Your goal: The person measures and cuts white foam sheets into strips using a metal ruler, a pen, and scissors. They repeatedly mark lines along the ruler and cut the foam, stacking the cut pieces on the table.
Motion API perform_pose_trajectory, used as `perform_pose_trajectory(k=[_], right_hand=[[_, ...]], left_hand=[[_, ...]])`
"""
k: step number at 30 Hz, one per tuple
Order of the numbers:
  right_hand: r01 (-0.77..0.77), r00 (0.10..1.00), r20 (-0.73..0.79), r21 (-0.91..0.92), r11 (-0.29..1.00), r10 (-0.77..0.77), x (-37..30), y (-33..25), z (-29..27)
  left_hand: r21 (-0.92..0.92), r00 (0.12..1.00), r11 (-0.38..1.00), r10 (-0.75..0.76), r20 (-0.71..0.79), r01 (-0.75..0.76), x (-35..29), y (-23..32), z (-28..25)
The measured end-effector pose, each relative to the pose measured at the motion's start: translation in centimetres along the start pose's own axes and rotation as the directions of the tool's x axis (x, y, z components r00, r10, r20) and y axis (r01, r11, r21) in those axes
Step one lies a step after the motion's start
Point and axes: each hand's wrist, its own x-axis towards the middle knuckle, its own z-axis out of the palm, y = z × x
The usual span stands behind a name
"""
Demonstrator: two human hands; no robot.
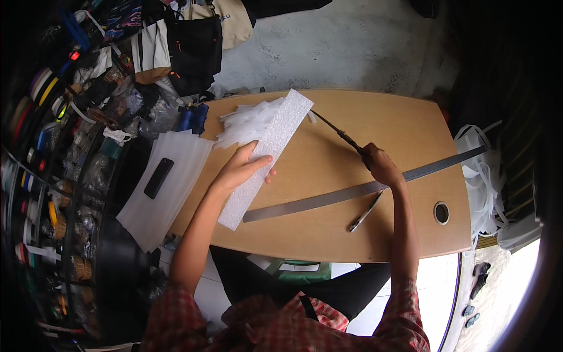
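My left hand (241, 167) is closed round a long white textured strip (284, 123), thumb on top and fingers beneath. The strip slants up and to the right above the table. In my right hand (382, 166) are dark scissors (347, 137), their blades reaching to the strip's far right edge; how far the blades are apart is too small to tell. Near their tip a thin white sliver (312, 117) shows. Behind the strip lies a heap of whitish cut pieces (246, 122). A long metal ruler (322, 198) crosses the table under my right wrist, beside a pen (365, 212).
The wooden table (410, 229) has a round cable hole (441, 213). At left, a black phone (158, 178) rests on translucent white sheets (187, 176). Crowded shelves (64, 188) line the left side. White offcut strips (481, 182) hang at the right edge. Bags (196, 53) stand behind.
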Motion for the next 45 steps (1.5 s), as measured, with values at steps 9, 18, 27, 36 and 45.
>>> perform_pose_trajectory(k=[9,18,27,36,45], right_hand=[[-0.098,0.885,0.298,0.870,0.483,-0.357,-1.9,-8.5,4.8],[-0.015,0.852,0.335,0.784,0.621,-0.403,-4.8,-11.7,9.5],[-0.076,0.843,0.321,0.866,0.494,-0.432,-5.5,-11.5,11.2],[-0.063,0.887,0.274,0.870,0.489,-0.373,-6.0,-12.6,10.1],[-0.060,0.897,0.258,0.876,0.479,-0.358,-5.8,-12.5,9.7]], left_hand=[[0.090,0.996,0.995,0.054,-0.073,-0.047,-2.5,6.2,-4.2],[0.169,0.992,0.984,0.075,-0.097,-0.058,-4.1,10.4,-6.1],[0.227,1.000,0.974,-0.021,-0.010,0.022,-4.1,10.3,-3.9],[0.289,0.997,0.956,-0.065,0.032,0.053,-3.5,10.5,-2.8],[0.299,0.996,0.953,-0.068,0.062,0.047,-2.9,9.6,-2.3]])
